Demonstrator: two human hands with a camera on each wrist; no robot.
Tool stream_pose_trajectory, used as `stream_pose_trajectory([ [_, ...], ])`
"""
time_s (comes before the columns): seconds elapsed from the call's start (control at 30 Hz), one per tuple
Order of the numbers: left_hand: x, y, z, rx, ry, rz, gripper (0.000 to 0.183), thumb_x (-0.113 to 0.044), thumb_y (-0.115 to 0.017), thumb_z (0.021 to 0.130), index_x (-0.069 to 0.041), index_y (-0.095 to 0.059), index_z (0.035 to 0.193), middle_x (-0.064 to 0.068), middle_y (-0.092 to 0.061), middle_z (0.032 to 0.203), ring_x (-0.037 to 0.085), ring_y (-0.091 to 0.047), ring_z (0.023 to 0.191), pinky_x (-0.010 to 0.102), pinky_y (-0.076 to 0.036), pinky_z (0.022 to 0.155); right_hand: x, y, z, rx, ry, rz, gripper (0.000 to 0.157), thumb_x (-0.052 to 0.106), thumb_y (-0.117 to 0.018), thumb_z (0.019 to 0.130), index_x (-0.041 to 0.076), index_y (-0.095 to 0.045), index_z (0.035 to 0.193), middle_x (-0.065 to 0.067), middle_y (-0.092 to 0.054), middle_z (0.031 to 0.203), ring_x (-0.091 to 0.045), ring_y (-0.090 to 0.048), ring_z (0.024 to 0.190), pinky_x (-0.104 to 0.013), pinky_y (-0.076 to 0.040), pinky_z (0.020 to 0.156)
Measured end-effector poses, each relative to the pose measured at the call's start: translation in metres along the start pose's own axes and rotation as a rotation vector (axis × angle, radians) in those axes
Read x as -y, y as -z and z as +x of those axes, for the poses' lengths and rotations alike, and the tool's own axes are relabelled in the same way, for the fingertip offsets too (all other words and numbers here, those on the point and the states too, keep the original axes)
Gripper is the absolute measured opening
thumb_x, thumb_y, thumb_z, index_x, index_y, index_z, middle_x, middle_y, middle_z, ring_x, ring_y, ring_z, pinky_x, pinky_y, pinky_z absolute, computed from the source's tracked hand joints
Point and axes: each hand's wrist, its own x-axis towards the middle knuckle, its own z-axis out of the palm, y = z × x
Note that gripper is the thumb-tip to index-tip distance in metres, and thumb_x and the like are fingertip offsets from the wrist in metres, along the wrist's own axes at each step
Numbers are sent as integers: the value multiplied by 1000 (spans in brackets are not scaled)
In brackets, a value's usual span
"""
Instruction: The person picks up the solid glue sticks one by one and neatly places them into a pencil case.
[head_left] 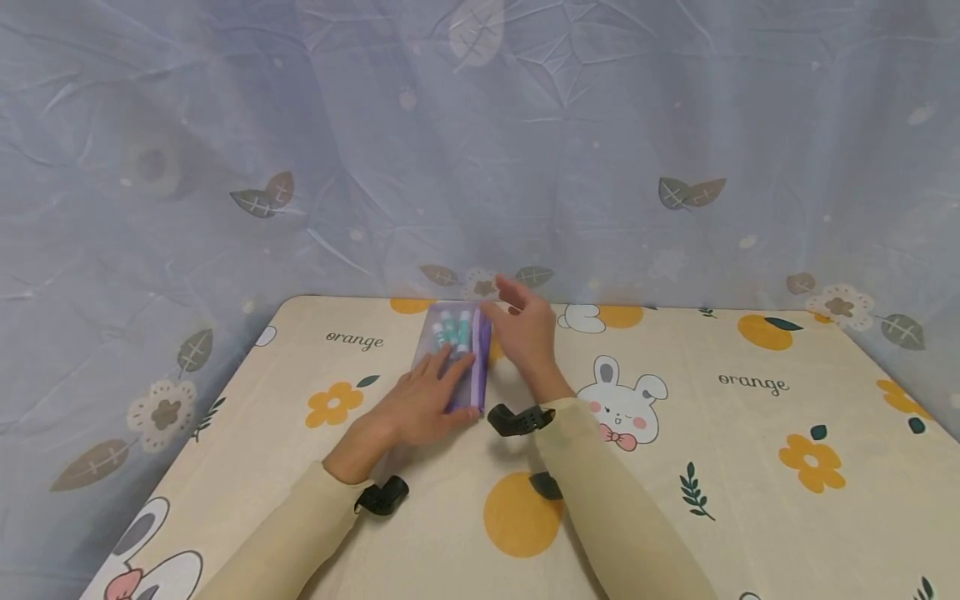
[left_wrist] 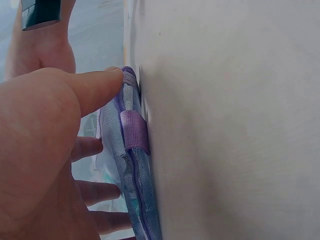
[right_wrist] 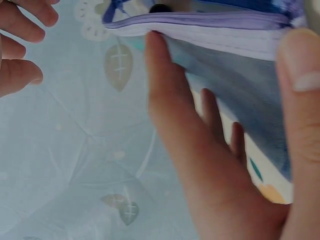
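Observation:
A mesh zip pouch (head_left: 480,367) with purple trim lies at the far middle of the table. White-and-teal sticks (head_left: 463,332), possibly markers, show through its upper side. My left hand (head_left: 427,400) rests on the pouch's near part with spread fingers. In the left wrist view its thumb (left_wrist: 102,87) touches the pouch's end, by a purple fabric tab (left_wrist: 135,131). At the far right corner is my right hand (head_left: 525,329). The right wrist view shows its straight index finger (right_wrist: 162,70) at the zipper edge (right_wrist: 210,30), and its thumb (right_wrist: 302,75) by the other end.
A cream tablecloth (head_left: 645,517) printed with oranges, flowers and rabbits covers the table. Just behind the pouch hangs a grey-blue patterned curtain (head_left: 480,167). Each wrist wears a black device (head_left: 521,419).

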Motion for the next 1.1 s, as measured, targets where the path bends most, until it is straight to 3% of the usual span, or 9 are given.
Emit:
stream_pose_trajectory([
  [0.37, 0, 0, -1, -8, -3, 5, 84, -48, -65, 103, -16, -26, 170, 26, -13, 177, 51, -20, 162, 72, -31, 122, 6, 21, 7, -50, 45, 40, 48, 23, -76, 99, 10, -65, 144, -8, -69, 145, -26, -64, 135, -40, -49, 117],
  [0.7, 1, -1, 0, -1, 1, 3, 84, -49, -64, 103, -16, -26, 170, 25, -12, 177, 51, -19, 162, 72, -30, 123, 0, 45, 16, -113, -1, 113, 52, 22, -78, 97, 10, -64, 146, -6, -68, 148, -24, -61, 140, -38, -46, 120],
  [0.83, 0, -2, 1, 5, -7, 2, 84, -49, -64, 103, -16, -25, 170, 26, -11, 177, 52, -18, 162, 72, -29, 124, -3, 54, 19, -140, -21, 127, 53, 21, -79, 96, 10, -64, 145, -6, -68, 148, -25, -60, 141, -43, -43, 122],
  [1.1, 1, -1, 0, 4, 1, 8, 84, -48, -64, 104, -15, -25, 170, 26, -11, 177, 52, -18, 162, 71, -28, 124, -3, 62, 22, -173, -57, 148, 51, 21, -80, 96, 13, -66, 144, -4, -68, 147, -23, -59, 140, -43, -43, 121],
])
